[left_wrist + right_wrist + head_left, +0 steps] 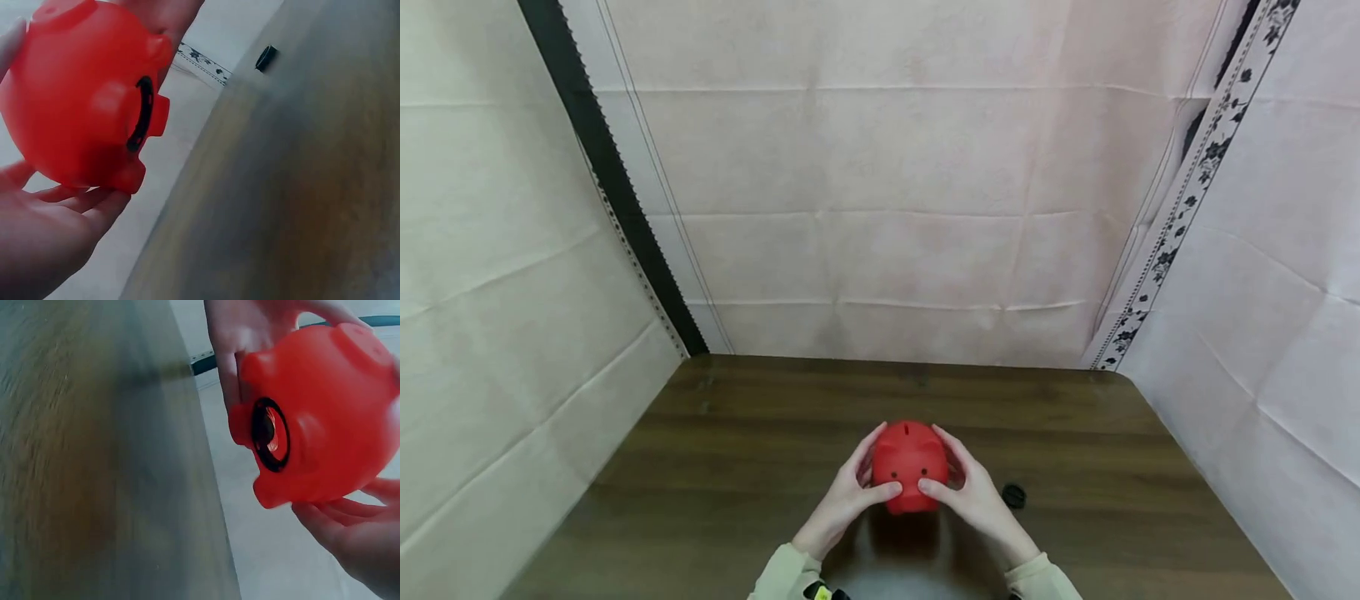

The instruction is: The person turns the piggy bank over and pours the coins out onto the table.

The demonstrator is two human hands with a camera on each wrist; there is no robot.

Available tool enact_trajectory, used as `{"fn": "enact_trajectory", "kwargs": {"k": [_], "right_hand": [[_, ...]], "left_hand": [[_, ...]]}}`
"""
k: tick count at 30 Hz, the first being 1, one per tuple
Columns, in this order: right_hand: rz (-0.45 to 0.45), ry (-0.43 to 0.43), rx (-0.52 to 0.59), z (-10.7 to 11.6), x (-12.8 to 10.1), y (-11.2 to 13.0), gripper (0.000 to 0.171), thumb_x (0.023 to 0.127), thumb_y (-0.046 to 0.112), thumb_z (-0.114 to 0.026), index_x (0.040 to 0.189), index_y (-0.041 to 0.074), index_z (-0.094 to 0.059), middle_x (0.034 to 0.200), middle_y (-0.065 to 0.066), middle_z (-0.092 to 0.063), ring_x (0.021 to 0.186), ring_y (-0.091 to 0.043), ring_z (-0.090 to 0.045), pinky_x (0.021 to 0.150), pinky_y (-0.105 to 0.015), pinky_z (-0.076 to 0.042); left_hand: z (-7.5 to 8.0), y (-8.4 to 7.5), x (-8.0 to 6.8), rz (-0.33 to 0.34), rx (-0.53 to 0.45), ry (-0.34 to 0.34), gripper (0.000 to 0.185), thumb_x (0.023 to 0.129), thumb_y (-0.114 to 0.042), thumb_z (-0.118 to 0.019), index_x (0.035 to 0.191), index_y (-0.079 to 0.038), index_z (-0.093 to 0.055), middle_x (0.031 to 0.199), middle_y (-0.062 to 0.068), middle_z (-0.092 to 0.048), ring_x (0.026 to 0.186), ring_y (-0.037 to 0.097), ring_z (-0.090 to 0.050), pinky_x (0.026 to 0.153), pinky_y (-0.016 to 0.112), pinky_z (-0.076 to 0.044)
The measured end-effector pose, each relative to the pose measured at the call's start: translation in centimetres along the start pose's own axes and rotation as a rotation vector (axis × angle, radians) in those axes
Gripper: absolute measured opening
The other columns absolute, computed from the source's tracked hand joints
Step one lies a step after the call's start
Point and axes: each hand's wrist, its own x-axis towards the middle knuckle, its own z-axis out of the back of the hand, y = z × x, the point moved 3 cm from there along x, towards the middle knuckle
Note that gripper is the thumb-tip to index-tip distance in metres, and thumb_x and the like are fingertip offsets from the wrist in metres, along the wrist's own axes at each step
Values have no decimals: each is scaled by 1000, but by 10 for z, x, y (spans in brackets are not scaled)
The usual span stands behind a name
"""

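I've got my left hand (842,500) and right hand (973,493) cupped around the red piggy bank (909,463), lifted just above the table (737,467) with its open bottom hole exposed, the black plug (1013,496) lying right of it.

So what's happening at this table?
A person holds a red piggy bank between both hands, lifted above a dark wooden table. The left hand and right hand cup it from either side, thumbs on its snout end. The right wrist view shows a round hole in its underside, unplugged. A small black cap lies on the table beside the right hand.
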Motion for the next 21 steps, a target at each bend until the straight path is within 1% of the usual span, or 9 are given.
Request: {"fn": "enact_trajectory", "kwargs": {"k": [3,7,8,10,11,13,17,19,21], "right_hand": [[164,-83,-60,7,-1,30,70,86,15,-72,148,19,-38,139,-11,-53,117,-15,-56,87,-24,-55],[490,-186,-116,17,-18,92,84,75,0,-78,148,14,-38,141,-11,-51,117,-7,-56,92,-20,-52],[562,-201,-111,17,-22,103,88,71,-4,-79,148,11,-37,141,-13,-50,118,-9,-55,93,-20,-52],[640,-234,-108,16,-25,109,93,67,-8,-79,148,5,-36,141,-17,-49,119,-12,-56,92,-19,-52],[631,-256,-109,14,-23,104,92,67,-7,-80,147,5,-37,139,-17,-51,117,-11,-57,91,-18,-52],[512,-282,-98,8,-13,78,84,72,-2,-80,146,6,-40,135,-17,-55,112,-9,-59,88,-18,-53],[90,-269,-61,-6,2,5,69,82,16,-77,143,12,-45,133,-14,-60,116,-17,-61,88,-25,-55],[-27,-258,-39,-9,5,-19,67,84,20,-76,143,11,-45,135,-17,-57,120,-28,-59,91,-32,-56],[-51,-258,-53,-8,7,-30,69,84,24,-76,143,13,-44,138,-17,-56,123,-32,-57,93,-37,-55]], "left_hand": [[-3,-34,-2,-92,53,2,84,85,-23,-74,153,-29,-26,152,4,-39,133,27,-46,103,40,-49],[-13,-103,-19,-423,223,0,88,79,-22,-80,151,-26,-31,144,3,-47,124,23,-52,95,34,-54],[-14,-115,-24,-505,260,-18,89,77,-21,-82,151,-24,-33,143,4,-48,123,24,-53,94,34,-54],[-16,-125,-30,-586,302,-79,88,76,-18,-83,149,-21,-36,143,5,-50,123,26,-55,95,35,-54],[-16,-120,-30,-572,292,-113,85,76,-17,-83,148,-21,-38,143,5,-51,124,26,-55,96,34,-54],[-13,-96,-23,-442,215,-172,77,79,-16,-80,146,-20,-43,143,8,-52,126,27,-56,98,33,-53],[-6,-18,-4,-82,56,-215,67,87,-26,-73,146,-17,-44,147,16,-48,132,32,-51,101,36,-50],[-3,10,4,2,35,-187,69,88,-31,-71,148,-14,-41,149,20,-44,133,36,-48,103,41,-49],[-1,24,11,22,26,-162,70,88,-35,-71,148,-18,-40,150,18,-43,134,36,-48,102,41,-50]]}}
